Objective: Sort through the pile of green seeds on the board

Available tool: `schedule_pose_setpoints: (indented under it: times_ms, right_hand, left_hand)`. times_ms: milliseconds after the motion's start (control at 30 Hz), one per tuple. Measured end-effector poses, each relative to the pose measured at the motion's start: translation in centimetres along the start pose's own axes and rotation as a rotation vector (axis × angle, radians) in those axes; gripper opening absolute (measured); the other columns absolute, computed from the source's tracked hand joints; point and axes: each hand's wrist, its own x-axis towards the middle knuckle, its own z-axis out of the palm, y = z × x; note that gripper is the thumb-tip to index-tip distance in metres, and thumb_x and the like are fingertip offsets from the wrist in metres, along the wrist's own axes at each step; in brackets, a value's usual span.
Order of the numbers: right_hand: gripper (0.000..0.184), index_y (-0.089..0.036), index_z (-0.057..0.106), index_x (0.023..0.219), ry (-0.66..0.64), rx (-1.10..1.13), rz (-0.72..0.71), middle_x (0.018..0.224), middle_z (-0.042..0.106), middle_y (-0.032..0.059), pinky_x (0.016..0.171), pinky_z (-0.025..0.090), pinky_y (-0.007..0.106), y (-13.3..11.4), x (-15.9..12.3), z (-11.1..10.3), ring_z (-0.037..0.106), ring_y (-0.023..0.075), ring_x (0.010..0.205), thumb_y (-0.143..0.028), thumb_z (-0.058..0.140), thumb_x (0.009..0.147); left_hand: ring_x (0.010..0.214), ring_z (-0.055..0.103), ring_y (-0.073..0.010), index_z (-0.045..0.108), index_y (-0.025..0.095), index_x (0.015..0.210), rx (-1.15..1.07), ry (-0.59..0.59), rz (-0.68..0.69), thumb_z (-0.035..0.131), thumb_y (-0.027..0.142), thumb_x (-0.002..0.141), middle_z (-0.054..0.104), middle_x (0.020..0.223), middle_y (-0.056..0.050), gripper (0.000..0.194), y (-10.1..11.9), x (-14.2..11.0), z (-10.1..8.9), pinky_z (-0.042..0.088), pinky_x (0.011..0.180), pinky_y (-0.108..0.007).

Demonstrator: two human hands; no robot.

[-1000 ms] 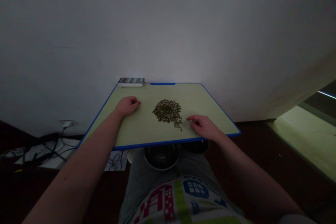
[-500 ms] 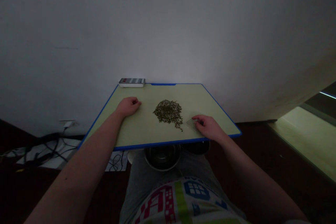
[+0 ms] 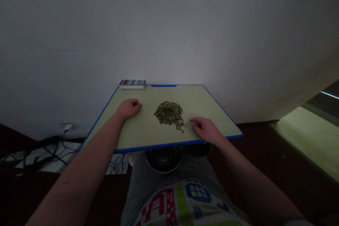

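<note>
Apparently, seeds [image 3: 168,113] lie left of the right grip [image 3: 208,130].

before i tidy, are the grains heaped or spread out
Spread out: board shows between many grains, and a few trail toward the right hand.

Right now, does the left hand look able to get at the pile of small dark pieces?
Probably yes. The left hand rests, fingers curled, on the board beside the pile, with nothing visible standing between them. The right hand, holding a thin see-through piece, is on the pile's other side.
</note>
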Motion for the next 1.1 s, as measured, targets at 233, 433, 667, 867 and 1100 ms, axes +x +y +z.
schedule_pose_setpoints:
  times_ms: [233,433,667,867,1100]
  right_hand:
    - [0.034,-0.013,0.065,0.107,0.046,0.003,0.07,0.073,0.068,0.0056,0.057,0.039,0.025,1.3,0.0,-0.5,0.056,0.0142,0.058,-0.024,0.047,0.08]
    - [0.034,-0.014,0.064,0.107,0.018,0.023,0.055,0.072,0.068,0.0044,0.056,0.04,0.025,1.2,-0.3,-0.5,0.056,0.0141,0.058,-0.026,0.047,0.08]
    - [0.033,-0.016,0.065,0.107,0.052,0.007,0.051,0.084,0.07,0.0071,0.065,0.043,0.026,0.3,0.2,0.2,0.061,0.0167,0.07,-0.024,0.048,0.081]
    - [0.033,-0.014,0.064,0.108,0.113,-0.053,0.095,0.082,0.07,0.0079,0.068,0.043,0.027,2.0,1.2,0.2,0.061,0.0174,0.07,-0.026,0.047,0.082]
    - [0.033,-0.014,0.064,0.107,0.165,-0.125,0.139,0.078,0.068,0.0076,0.068,0.042,0.028,4.7,3.2,-1.3,0.06,0.0174,0.069,-0.025,0.046,0.082]
  left_hand:
    - [0.064,0.054,-0.0182,0.063,0.019,0.073,-0.017,0.008,0.009,0.042,0.048,0.076,0.063,0.068,-0.005,0.036,-0.2,0.1,0.1,0.038,0.059,-0.029]
    - [0.063,0.054,-0.0181,0.062,0.019,0.073,-0.017,0.012,0.018,0.041,0.049,0.076,0.063,0.068,-0.005,0.037,-0.4,0.3,0.4,0.037,0.058,-0.029]
    - [0.063,0.053,-0.0185,0.062,0.019,0.071,0.001,0.006,0.023,0.04,0.05,0.076,0.062,0.067,-0.005,0.038,-0.3,0.2,0.2,0.037,0.058,-0.029]
    - [0.063,0.053,-0.0178,0.061,0.019,0.072,-0.002,0.003,0.008,0.04,0.049,0.075,0.062,0.067,-0.004,0.037,0.0,0.0,0.1,0.037,0.058,-0.029]
    - [0.062,0.053,-0.0173,0.059,0.019,0.069,-0.016,0.005,0.022,0.041,0.048,0.076,0.062,0.066,-0.004,0.035,-0.3,0.2,0.2,0.036,0.056,-0.028]
